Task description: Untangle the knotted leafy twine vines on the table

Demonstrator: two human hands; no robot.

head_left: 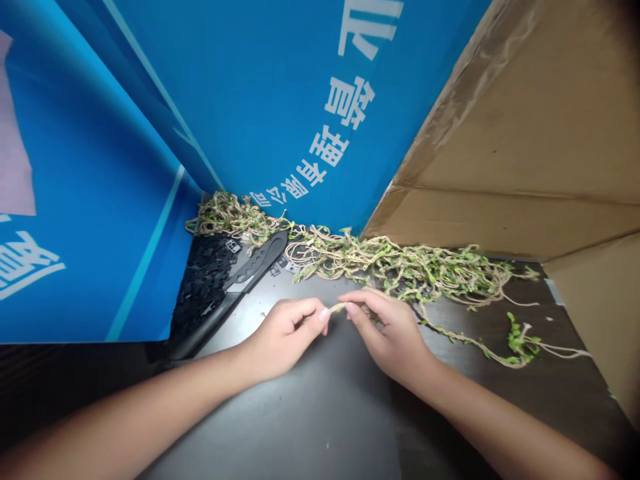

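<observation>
Blue panel (270,100), far; leafy twine heap (430,267) before it, toward right. Nearer, left hand (287,335) and right hand (395,333) both pinch a twine strand (339,307) spanning between them. Judged light, limp; leaves (515,337) probably fragile, so grip bare stretches.

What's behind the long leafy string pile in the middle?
Behind the leafy string pile stand a blue panel and a brown cardboard panel. Anything the pile covers down at their bottoms can't be seen.
</observation>
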